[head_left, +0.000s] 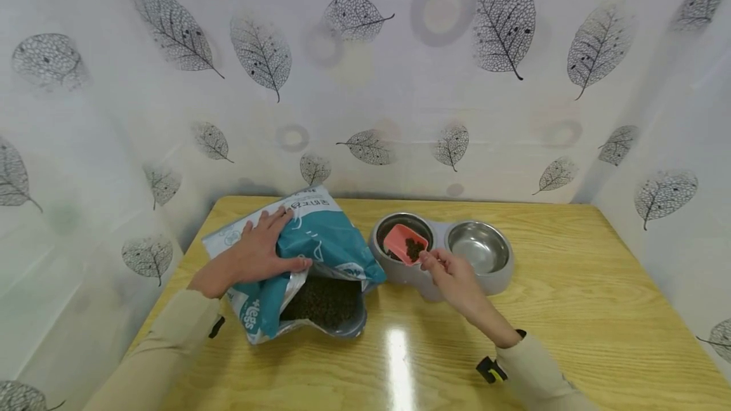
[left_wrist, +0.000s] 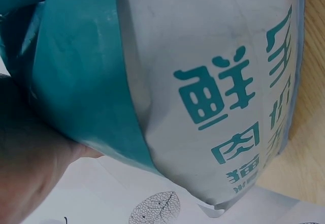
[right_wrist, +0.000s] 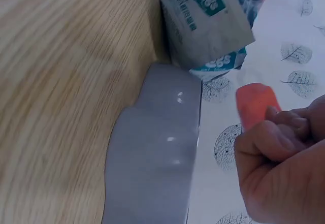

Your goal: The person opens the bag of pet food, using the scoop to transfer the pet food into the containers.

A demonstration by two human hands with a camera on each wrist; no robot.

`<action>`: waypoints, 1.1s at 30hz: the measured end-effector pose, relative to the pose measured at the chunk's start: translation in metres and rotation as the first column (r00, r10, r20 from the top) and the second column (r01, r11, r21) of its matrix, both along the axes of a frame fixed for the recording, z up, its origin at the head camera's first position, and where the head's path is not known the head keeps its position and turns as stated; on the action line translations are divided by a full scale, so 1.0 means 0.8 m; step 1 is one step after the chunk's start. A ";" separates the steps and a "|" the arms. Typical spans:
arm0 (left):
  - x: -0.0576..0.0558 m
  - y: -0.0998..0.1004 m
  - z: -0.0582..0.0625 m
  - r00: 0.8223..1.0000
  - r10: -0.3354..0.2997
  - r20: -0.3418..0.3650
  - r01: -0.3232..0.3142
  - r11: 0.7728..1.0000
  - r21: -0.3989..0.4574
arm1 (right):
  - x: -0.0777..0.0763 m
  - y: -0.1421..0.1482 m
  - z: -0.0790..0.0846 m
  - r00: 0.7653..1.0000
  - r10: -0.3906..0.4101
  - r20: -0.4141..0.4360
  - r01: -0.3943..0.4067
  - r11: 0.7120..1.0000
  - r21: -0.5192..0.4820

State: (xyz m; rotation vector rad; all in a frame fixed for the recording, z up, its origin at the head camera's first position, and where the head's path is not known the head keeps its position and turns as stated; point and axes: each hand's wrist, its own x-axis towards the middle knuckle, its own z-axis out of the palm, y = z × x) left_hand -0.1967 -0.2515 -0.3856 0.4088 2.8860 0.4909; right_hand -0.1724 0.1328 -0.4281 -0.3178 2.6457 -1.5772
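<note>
My left hand (head_left: pixel 258 251) lies spread on the teal and white pet food bag (head_left: pixel 328 236), its thumb reaching toward the open mouth. The bag lies on its side, and dark brown kibble (head_left: pixel 322 302) shows inside. My right hand (head_left: pixel 459 281) pinches the handle of a small coral-red scoop (head_left: pixel 398 238). A little kibble (head_left: pixel 415 248) sits in the scoop, which is over the left bowl of a grey double pet feeder (head_left: pixel 438 228). In the right wrist view, curled fingers hold the scoop (right_wrist: pixel 256 102) above the feeder's grey side (right_wrist: pixel 157 142).
The feeder's right steel bowl (head_left: pixel 478 247) has a bare, shiny bottom. Everything stands on a light wooden table (head_left: pixel 571 297). A pale leaf-print sheet (head_left: pixel 400 94) hangs behind the table and along both sides.
</note>
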 end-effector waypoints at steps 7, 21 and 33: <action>0.001 0.000 0.002 1.000 0.000 0.005 -0.001 1.000 0.007 | -0.017 0.006 -0.009 0.989 -0.070 -0.132 0.097 0.972 0.214; 0.000 -0.002 -0.001 1.000 0.007 0.001 -0.007 1.000 0.009 | -0.031 -0.001 -0.018 0.869 0.053 -0.491 0.227 0.841 0.491; 0.000 0.001 -0.001 1.000 0.019 0.005 -0.019 1.000 0.007 | -0.028 0.002 -0.010 0.906 0.011 -0.423 0.188 0.885 0.426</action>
